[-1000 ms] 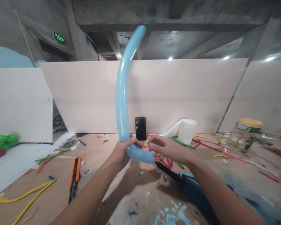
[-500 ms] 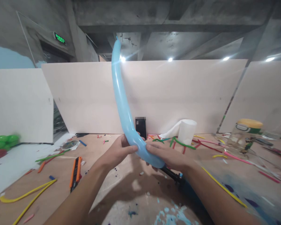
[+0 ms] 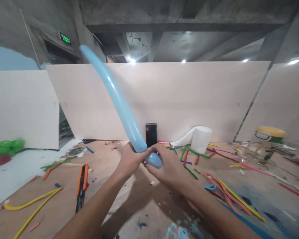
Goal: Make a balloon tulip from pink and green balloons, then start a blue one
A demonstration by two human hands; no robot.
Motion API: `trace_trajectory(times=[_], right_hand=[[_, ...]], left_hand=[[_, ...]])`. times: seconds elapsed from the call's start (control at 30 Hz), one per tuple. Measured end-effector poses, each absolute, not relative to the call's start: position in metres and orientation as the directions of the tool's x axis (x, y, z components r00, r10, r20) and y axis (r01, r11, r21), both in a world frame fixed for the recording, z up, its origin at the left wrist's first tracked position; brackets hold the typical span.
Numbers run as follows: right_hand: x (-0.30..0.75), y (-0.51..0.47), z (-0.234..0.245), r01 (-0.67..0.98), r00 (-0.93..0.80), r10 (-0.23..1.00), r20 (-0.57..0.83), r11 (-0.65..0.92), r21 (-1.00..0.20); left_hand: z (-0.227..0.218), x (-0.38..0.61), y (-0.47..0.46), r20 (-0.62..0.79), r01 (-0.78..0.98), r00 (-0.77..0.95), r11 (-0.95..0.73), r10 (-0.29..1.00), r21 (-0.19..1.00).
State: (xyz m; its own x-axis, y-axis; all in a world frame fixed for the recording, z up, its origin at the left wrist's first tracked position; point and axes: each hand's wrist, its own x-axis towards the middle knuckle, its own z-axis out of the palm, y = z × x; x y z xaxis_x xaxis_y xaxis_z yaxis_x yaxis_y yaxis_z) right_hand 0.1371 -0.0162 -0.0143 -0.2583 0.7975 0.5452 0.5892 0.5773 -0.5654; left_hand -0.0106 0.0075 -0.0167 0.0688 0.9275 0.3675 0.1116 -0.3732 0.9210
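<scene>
A long light-blue modelling balloon [image 3: 118,103] slants up and to the left, its far end above the top of the white board. My left hand [image 3: 132,161] is closed around its lower part, with the thumb pressing where the balloon narrows. My right hand [image 3: 169,166] grips the short lower bulge just past that narrowing, fingers and thumb curled about it. Both hands meet at the pinched spot, above the work table [image 3: 109,205]. The balloon's very end is partly hidden by my right fingers.
An orange-and-black utility knife [image 3: 82,186] lies left of my arms. Uninflated balloons, among them a yellow one [image 3: 32,200] and orange ones [image 3: 225,192], are scattered about. A paper roll [image 3: 201,139], a black box-like object [image 3: 151,134] and a yellow-lidded jar [image 3: 264,146] stand farther back.
The balloon has come off the black pump nozzle and tilted left. My hands have drawn together on its lower end, where a short bulge is now pinched apart from the long part.
</scene>
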Motion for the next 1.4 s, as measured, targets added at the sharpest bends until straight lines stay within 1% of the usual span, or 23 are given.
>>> trace_trajectory(times=[0.03,0.07,0.1,0.17,0.23,0.3,0.37,0.43,0.5,0.53,0.63,0.73,0.87,0.9,0.97,1.03,1.07,1.13,1.17,1.23,1.3,1.37,1.4], right_hand=[[0.136,-0.018,-0.015,0.612,-0.242,0.784,0.571,0.58,-0.537],[0.135,-0.019,-0.016,0.609,-0.239,0.796,0.556,0.569,-0.552],[0.136,-0.019,-0.016,0.585,-0.251,0.831,0.497,0.539,-0.606],[0.14,-0.018,-0.016,0.499,-0.294,0.913,0.283,0.399,-0.769],[0.145,-0.015,-0.015,0.404,-0.332,0.937,0.105,0.242,-0.882],[0.15,-0.01,-0.015,0.308,-0.313,0.944,0.102,0.202,-0.93],[0.153,-0.004,-0.016,0.182,-0.262,0.949,0.178,0.229,-0.956],[0.153,0.002,-0.019,-0.01,-0.207,0.947,0.245,0.248,-0.969],[0.148,0.006,-0.025,-0.184,-0.174,0.946,0.275,0.243,-0.952],[0.144,0.007,-0.029,-0.233,-0.163,0.946,0.282,0.241,-0.942],[0.125,0.003,-0.041,-0.247,-0.181,0.952,0.245,0.197,-0.949],[0.106,-0.007,-0.048,-0.252,-0.24,0.953,0.186,0.123,-0.96],[0.097,-0.017,-0.046,-0.341,-0.243,0.957,0.16,0.07,-0.937],[0.098,-0.018,-0.045,-0.354,-0.265,0.958,0.108,0.008,-0.935],[0.1,-0.019,-0.042,-0.356,-0.359,0.93,-0.084,-0.219,-0.908],[0.104,-0.018,-0.039,-0.352,-0.478,0.836,-0.27,-0.464,-0.813],[0.106,-0.017,-0.038,-0.351,-0.54,0.775,-0.329,-0.562,-0.749],[0.111,-0.015,-0.038,-0.356,-0.637,0.681,-0.362,-0.676,-0.646],[0.114,-0.014,-0.038,-0.352,-0.669,0.653,-0.354,-0.699,-0.623],[0.119,-0.011,-0.039,-0.305,-0.703,0.624,-0.341,-0.698,-0.648],[0.122,-0.009,-0.04,-0.245,-0.712,0.642,-0.285,-0.608,-0.755],[0.126,-0.007,-0.041,-0.194,-0.676,0.72,-0.158,-0.381,-0.904],[0.128,-0.007,-0.04,-0.166,-0.616,0.786,-0.045,-0.185,-0.968]], left_hand=[[-0.018,-0.012,0.008,0.355,0.091,0.045,-0.358,0.934,0.929],[-0.019,-0.013,0.009,0.346,0.055,0.027,-0.347,0.938,0.936],[-0.02,-0.015,0.01,0.339,0.012,0.015,-0.339,0.941,0.941],[-0.022,-0.019,0.012,0.325,-0.063,-0.007,-0.325,0.946,0.944],[-0.023,-0.02,0.013,0.297,-0.124,0.007,-0.294,0.955,0.948],[-0.024,-0.019,0.012,0.259,-0.198,0.054,-0.244,0.964,0.949],[-0.022,-0.017,0.011,0.236,-0.269,0.128,-0.195,0.963,0.943],[-0.02,-0.014,0.008,0.236,-0.272,0.181,-0.182,0.955,0.945],[-0.018,-0.011,0.004,0.264,-0.223,0.149,-0.228,0.953,0.948],[-0.018,-0.009,0.002,0.296,-0.203,0.086,-0.274,0.951,0.94],[-0.017,-0.004,-0.003,0.414,-0.195,-0.186,-0.446,0.891,0.873],[-0.016,0.001,-0.005,0.452,-0.289,-0.324,-0.542,0.831,0.789],[-0.012,0.003,-0.006,0.364,-0.51,-0.316,-0.48,0.876,0.714],[-0.011,0.003,-0.006,0.342,-0.556,-0.302,-0.456,0.89,0.695],[-0.009,0.002,-0.006,0.336,-0.625,-0.261,-0.424,0.905,0.656],[-0.008,0.0,-0.006,0.358,-0.672,-0.212,-0.402,0.909,0.622],[-0.007,-0.002,-0.006,0.362,-0.696,-0.182,-0.379,0.914,0.609],[-0.005,-0.005,-0.006,0.36,-0.742,-0.119,-0.324,0.925,0.587],[-0.004,-0.006,-0.006,0.354,-0.755,-0.094,-0.298,0.93,0.584],[-0.003,-0.008,-0.007,0.338,-0.753,-0.071,-0.273,0.939,0.599],[-0.003,-0.008,-0.007,0.317,-0.721,-0.058,-0.26,0.946,0.642],[-0.004,-0.006,-0.006,0.278,-0.684,0.002,-0.201,0.961,0.701],[-0.005,-0.005,-0.006,0.26,-0.676,0.032,-0.17,0.965,0.717]])
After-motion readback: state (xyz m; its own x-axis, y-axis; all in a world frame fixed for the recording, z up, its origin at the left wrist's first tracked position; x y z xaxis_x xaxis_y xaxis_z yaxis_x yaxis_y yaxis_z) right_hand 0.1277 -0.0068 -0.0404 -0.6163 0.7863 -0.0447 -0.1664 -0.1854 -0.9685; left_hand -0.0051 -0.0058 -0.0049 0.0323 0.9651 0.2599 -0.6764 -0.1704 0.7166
